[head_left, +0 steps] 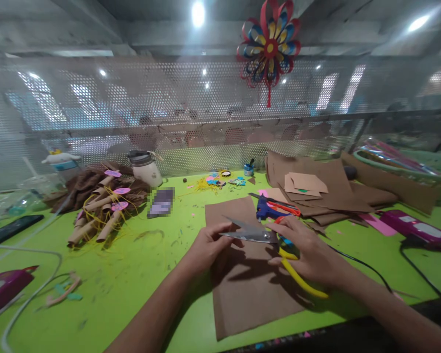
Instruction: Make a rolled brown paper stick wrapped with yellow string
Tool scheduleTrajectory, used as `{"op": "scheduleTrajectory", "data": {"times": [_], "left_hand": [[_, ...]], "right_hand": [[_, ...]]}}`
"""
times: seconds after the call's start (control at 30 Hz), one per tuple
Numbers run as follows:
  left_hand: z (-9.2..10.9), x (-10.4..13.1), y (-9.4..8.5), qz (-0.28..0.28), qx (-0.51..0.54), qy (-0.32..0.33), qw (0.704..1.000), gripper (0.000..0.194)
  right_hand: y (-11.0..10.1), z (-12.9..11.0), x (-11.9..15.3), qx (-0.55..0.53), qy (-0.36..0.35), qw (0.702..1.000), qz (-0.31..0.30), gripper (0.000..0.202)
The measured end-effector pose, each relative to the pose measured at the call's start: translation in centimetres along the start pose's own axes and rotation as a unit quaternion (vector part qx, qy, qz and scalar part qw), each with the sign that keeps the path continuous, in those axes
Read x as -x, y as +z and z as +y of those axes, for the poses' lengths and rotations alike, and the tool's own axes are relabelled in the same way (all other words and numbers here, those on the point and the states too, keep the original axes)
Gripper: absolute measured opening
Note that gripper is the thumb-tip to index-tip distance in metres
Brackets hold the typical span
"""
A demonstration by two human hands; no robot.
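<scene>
My right hand is closed around a pair of scissors with yellow handles. The steel blades are spread a little and point left, above a sheet of brown cardboard. My left hand is pinched closed right at the blade tips. Whatever lies between its fingertips is hidden or too small to make out. Just behind the blades a blue glue gun lies at the sheet's far edge, with a red-handled tool beside it.
Brown paper tubes with yellow strings lie left, by a cup and a blurred-out phone. Brown cardboard sheets are stacked back right. A purple device with a cord sits right. A paper flower hangs above.
</scene>
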State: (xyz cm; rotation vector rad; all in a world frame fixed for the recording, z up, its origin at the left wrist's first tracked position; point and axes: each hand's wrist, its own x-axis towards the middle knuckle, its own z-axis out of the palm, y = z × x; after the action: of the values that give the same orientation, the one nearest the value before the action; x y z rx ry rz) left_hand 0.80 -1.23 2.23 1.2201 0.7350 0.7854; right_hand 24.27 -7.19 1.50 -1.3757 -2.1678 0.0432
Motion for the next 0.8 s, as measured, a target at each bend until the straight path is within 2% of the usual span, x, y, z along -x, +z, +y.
{"op": "scheduleTrajectory", "data": {"times": [0.1,0.3,0.47,0.63,0.8], "left_hand": [[0.2,0.0,0.1,0.002,0.007,0.017,1.0,0.027],[-0.3,-0.7,-0.2,0.011,0.001,0.023,1.0,0.024],[-0.6,-1.1,-0.3,0.041,-0.059,0.05,0.996,0.031],[-0.5,-1.1,-0.3,0.056,-0.066,0.069,0.994,0.034],[-0.9,-1.3,-0.6,0.065,-0.102,0.073,0.99,0.03]], "right_hand": [[0.1,0.0,0.0,0.013,0.001,1.0,0.016,0.06],[0.3,0.2,0.3,-0.002,0.073,0.997,0.009,0.053],[0.5,-0.2,0.1,-0.052,0.124,0.991,-0.003,0.047],[0.8,-0.4,-0.1,-0.071,0.155,0.985,0.004,0.047],[0.9,-1.1,0.0,-0.092,0.188,0.978,0.0,0.047]]}}
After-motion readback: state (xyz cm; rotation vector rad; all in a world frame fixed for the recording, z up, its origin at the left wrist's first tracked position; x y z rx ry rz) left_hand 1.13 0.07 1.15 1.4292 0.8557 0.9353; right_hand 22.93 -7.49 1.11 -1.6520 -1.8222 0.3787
